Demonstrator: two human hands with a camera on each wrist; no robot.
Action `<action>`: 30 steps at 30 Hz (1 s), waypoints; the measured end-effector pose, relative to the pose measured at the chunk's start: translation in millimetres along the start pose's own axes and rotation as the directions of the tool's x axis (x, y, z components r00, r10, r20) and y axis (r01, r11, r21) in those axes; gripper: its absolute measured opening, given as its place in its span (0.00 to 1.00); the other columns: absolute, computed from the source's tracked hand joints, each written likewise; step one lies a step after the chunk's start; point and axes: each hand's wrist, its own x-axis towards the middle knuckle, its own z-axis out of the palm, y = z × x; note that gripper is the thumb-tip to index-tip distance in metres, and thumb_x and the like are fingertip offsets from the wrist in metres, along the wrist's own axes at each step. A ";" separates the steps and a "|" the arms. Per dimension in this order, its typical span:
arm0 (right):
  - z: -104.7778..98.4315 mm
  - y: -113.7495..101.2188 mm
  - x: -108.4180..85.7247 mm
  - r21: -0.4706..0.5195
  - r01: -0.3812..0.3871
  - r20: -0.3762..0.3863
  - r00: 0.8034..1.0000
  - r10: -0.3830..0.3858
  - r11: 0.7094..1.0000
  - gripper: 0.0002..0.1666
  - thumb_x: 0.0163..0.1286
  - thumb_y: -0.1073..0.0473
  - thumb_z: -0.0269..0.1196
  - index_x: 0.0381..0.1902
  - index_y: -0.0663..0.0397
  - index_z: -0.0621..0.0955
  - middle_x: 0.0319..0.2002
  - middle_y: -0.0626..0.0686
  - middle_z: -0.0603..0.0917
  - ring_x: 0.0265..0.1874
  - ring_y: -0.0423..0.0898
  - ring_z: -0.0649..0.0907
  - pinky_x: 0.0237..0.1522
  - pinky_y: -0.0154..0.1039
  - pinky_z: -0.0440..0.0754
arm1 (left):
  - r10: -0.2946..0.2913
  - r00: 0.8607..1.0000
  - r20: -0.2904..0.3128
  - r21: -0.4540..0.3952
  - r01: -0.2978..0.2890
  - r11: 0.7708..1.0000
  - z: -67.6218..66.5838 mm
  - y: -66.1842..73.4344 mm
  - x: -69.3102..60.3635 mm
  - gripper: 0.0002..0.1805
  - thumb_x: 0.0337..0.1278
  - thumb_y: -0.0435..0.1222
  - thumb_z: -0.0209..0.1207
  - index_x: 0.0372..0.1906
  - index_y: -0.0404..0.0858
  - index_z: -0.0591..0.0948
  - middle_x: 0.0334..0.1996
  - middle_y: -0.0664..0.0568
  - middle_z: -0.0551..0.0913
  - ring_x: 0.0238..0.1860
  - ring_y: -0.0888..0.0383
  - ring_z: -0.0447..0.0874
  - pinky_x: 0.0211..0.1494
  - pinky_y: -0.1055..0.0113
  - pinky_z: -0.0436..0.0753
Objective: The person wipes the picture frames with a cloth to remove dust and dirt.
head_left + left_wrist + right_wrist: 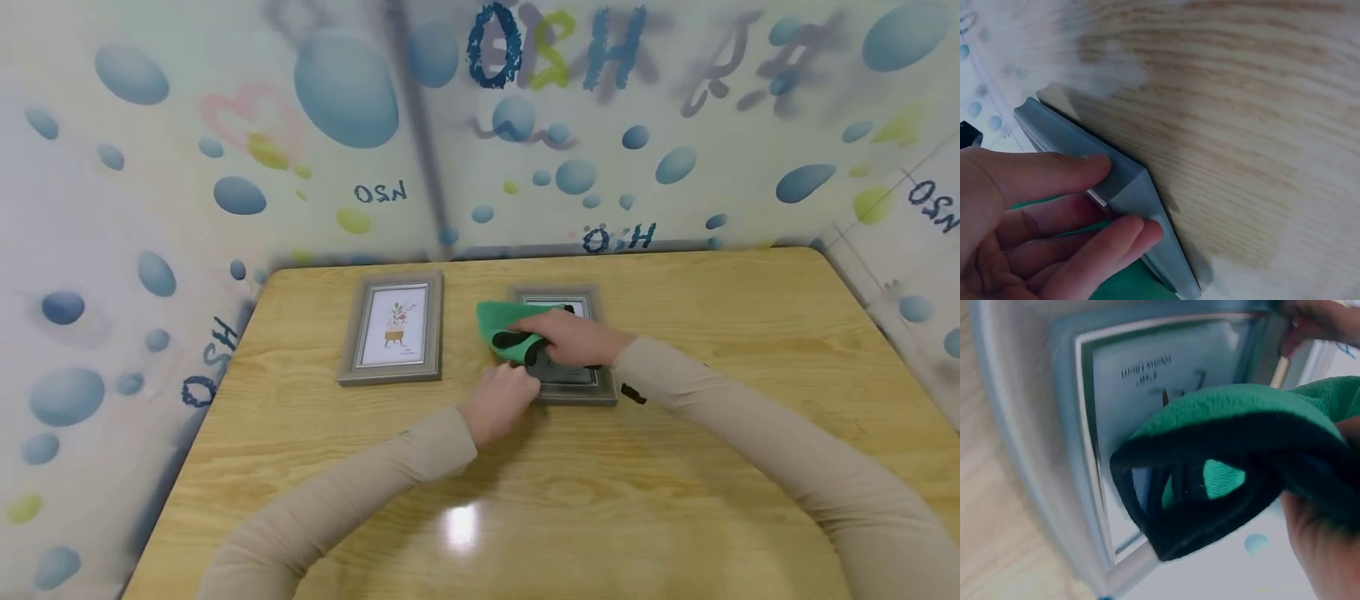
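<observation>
A green cloth with black edging is bunched in my right hand, over the glass of a grey picture frame. In the right wrist view the folded cloth covers part of the print behind the glass. My left hand holds the near left corner of that frame. The left wrist view shows its thumb and fingers on the frame's border. Most of the print is hidden in the head view by the cloth and right hand.
A second grey picture frame, with a potted-plant print, lies to the left on the wooden table. A patterned wall with blue dots stands behind the table. A small black piece shows beside the right sleeve.
</observation>
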 end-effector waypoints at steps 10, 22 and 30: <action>-59.0 29.3 -36.2 -0.027 -0.130 -0.169 0.978 0.123 0.991 0.31 0.58 0.81 0.49 0.61 0.68 0.73 0.52 0.66 0.79 0.46 0.57 0.78 0.47 0.52 0.76 | -0.068 0.998 -0.007 -0.114 0.067 0.991 11.1 -18.9 10.9 0.07 0.47 0.21 0.61 0.27 0.36 0.82 0.25 0.47 0.83 0.26 0.54 0.82 0.26 0.67 0.81; -71.9 69.0 -120.3 -0.443 -0.351 -0.212 0.935 0.284 0.825 0.25 0.60 0.76 0.61 0.57 0.67 0.74 0.50 0.66 0.79 0.40 0.62 0.82 0.37 0.55 0.81 | -0.145 0.988 0.060 -0.142 0.152 0.978 10.6 -35.1 15.3 0.06 0.49 0.22 0.63 0.32 0.33 0.82 0.29 0.44 0.84 0.29 0.51 0.83 0.30 0.64 0.83; -28.3 73.6 -146.0 -0.402 -0.431 0.053 0.870 0.490 0.808 0.39 0.64 0.55 0.66 0.66 0.70 0.66 0.62 0.77 0.66 0.55 0.70 0.74 0.48 0.63 0.75 | -0.186 0.983 0.007 -0.169 0.185 0.968 16.2 -43.7 15.3 0.06 0.53 0.21 0.60 0.31 0.34 0.82 0.28 0.43 0.83 0.28 0.49 0.83 0.27 0.60 0.83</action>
